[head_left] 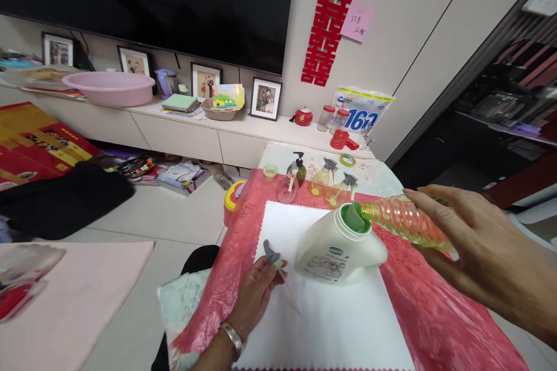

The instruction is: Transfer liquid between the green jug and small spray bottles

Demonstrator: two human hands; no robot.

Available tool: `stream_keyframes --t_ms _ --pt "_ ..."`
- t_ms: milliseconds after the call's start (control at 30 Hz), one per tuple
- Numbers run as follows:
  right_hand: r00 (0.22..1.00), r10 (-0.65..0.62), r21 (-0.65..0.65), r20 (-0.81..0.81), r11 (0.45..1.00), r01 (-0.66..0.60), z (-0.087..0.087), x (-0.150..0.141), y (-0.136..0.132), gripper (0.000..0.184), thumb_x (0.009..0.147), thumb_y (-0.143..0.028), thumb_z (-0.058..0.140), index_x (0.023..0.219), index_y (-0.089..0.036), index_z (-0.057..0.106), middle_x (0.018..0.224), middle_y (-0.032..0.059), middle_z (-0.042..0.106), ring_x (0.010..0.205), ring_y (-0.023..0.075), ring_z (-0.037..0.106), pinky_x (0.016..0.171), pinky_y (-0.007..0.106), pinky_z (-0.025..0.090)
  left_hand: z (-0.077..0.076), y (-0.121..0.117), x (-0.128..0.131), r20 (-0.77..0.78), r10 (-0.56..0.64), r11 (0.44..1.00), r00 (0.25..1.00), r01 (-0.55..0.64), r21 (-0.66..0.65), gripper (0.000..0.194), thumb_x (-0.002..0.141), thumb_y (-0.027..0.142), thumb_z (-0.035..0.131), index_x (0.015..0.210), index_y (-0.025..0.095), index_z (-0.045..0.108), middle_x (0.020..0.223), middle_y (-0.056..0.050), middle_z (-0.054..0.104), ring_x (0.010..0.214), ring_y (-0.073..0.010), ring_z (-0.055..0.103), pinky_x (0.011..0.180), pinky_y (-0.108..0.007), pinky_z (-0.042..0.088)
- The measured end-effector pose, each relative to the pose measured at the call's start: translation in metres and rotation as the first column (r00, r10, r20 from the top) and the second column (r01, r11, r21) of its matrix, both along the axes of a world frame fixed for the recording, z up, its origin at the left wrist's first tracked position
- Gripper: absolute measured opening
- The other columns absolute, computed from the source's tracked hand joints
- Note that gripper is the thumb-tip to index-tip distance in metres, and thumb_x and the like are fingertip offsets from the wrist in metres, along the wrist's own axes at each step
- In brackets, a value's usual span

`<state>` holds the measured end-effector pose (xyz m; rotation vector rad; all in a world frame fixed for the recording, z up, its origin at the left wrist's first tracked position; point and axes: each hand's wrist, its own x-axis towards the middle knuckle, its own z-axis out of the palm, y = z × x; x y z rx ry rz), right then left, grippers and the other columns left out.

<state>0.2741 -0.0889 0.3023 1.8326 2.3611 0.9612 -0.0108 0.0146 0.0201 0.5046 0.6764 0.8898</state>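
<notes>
My right hand (472,237) is wrapped round a ribbed clear bottle (407,223) with a yellowish-green tint, tipped on its side. Its neck lies over the green-lined mouth of a large pale detergent jug (324,255), which stands upright on a white mat (348,327). Whether liquid is flowing is too small to tell. To the left of the jug, my left hand (256,284) pinches a grey spray nozzle (271,254) with a thin clear tube hanging from it. The hand is just over the mat's left side.
Behind the mat stand a clear bottle (288,187), a dark green pump bottle (299,171), two spray bottles (322,177) and a small pale green cup (270,171). A roll of green tape (347,160) lies farther back. Red plastic (444,290) covers the table.
</notes>
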Motion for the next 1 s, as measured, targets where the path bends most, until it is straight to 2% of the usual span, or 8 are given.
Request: stream_keyframes --t_ms 300,1000 --pt "0.999 0.014 -0.004 0.045 1.000 -0.014 0.007 -0.007 0.004 0.047 0.097 -0.041 0.035 0.137 -0.016 0.042 0.127 0.0134 0.049 0.106 0.0264 0.052 0.083 0.042 0.049 -0.003 -0.001 -0.001 0.006 0.000 1.000 1.000 0.000 0.007 0.041 0.067 0.035 0.087 0.098 0.014 0.071 0.093 -0.011 0.076 0.073 -0.0149 0.067 0.071 -0.027 0.053" --pt "0.993 0.048 0.002 0.112 0.999 -0.048 0.015 -0.007 0.008 0.048 0.096 -0.040 0.033 0.136 -0.015 0.044 0.124 0.0150 0.049 0.103 0.0278 0.053 0.077 0.042 0.050 0.003 0.000 0.000 -0.010 -0.002 1.000 1.000 0.002 0.003 0.041 0.065 0.036 0.088 0.096 0.014 0.072 0.092 -0.010 0.076 0.072 -0.0148 0.066 0.070 -0.027 0.052"
